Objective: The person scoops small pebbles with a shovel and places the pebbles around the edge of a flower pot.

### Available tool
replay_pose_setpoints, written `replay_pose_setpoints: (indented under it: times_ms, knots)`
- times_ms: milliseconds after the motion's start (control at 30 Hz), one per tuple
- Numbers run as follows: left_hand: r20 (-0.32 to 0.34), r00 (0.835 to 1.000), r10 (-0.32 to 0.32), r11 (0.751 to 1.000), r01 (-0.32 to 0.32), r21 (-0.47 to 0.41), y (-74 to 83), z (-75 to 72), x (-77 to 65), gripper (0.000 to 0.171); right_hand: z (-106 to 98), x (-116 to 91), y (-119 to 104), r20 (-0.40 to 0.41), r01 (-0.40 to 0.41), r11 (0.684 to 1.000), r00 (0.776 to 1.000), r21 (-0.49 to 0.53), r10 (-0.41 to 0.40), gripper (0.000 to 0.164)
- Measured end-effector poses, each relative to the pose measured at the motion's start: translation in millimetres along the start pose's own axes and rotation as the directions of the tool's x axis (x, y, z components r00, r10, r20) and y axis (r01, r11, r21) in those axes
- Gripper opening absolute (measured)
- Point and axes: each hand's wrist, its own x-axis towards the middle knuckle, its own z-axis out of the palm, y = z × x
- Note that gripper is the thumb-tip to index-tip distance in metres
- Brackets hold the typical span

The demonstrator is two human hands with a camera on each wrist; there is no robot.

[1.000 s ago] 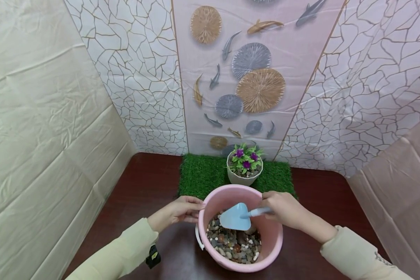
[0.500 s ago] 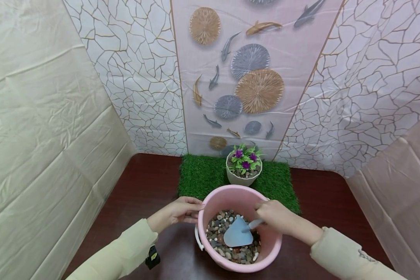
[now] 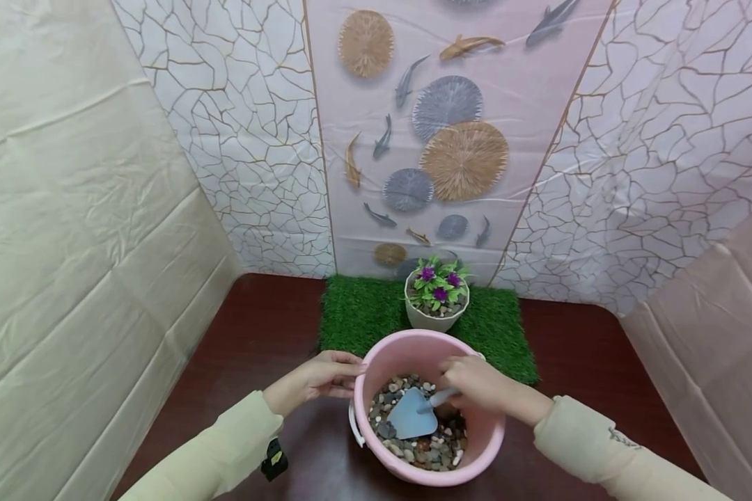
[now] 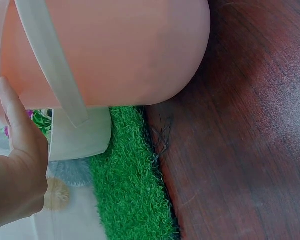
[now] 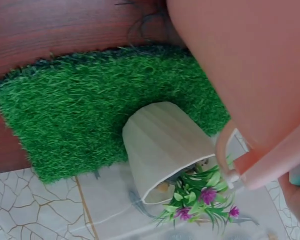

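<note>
A pink bucket [image 3: 407, 356] holds a layer of mixed brown, grey and white pebbles [image 3: 426, 456]. My left hand [image 3: 326, 374] holds the bucket's left rim, thumb against the outer side in the left wrist view. Inside the right part of the bucket, my right hand [image 3: 482, 384] grips the handle of a light blue hand trowel [image 3: 413, 415]. The trowel's blade points down and left among the pebbles, with grey stones at its left corner. In the right wrist view the bucket wall [image 5: 250, 65] hides most of that hand.
Behind the bucket, a white pot [image 3: 435, 321] with purple flowers [image 3: 440, 278] stands on a green artificial grass mat [image 3: 363, 313]. A white bail handle [image 3: 355, 424] hangs at the bucket's left side. Dark wooden table [image 3: 257, 334], draped walls around.
My right hand has gone down and left into the bucket. The trowel, first held above the pebbles, has moved down into them and then left. My left hand stays at the rim.
</note>
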Motion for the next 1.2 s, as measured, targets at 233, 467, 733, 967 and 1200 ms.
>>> replay_pose_setpoints:
  times_ms: [233, 467, 733, 967, 1200]
  knots:
    - [-0.006, 1.0, 0.002, 1.0, -0.002, -0.004, -1.5, -1.3, -0.3, 0.029, -2.1, 0.2, 4.2, -0.004, 0.033, 0.995, 0.999, 0.092, -0.033, 0.015]
    - [-0.01, 1.0, -0.004, 1.0, 0.004, -0.005, -0.6, -2.0, 0.0, 0.03, -4.0, 1.4, 2.0, 0.024, -0.027, 0.977, 0.999, 0.212, 0.023, 0.014]
    - [0.001, 1.0, -0.008, 1.0, 0.008, -0.013, -0.9, -0.7, 0.5, 0.029, -1.1, -6.1, 11.4, 0.0, -0.045, 0.959, 0.999, 0.28, 0.047, 0.019]
    - [-0.008, 1.0, -0.014, 1.0, 0.014, -0.001, 0.8, 0.5, 1.0, 0.029, -15.1, -6.8, 19.3, -0.034, -0.05, 0.939, 0.997, 0.341, 0.065, 0.021]
    - [-0.012, 1.0, -0.013, 1.0, 0.013, -0.008, 1.0, 1.9, 1.4, 0.026, -26.1, -9.7, 24.4, -0.026, -0.085, 0.927, 0.994, 0.365, 0.102, 0.021]
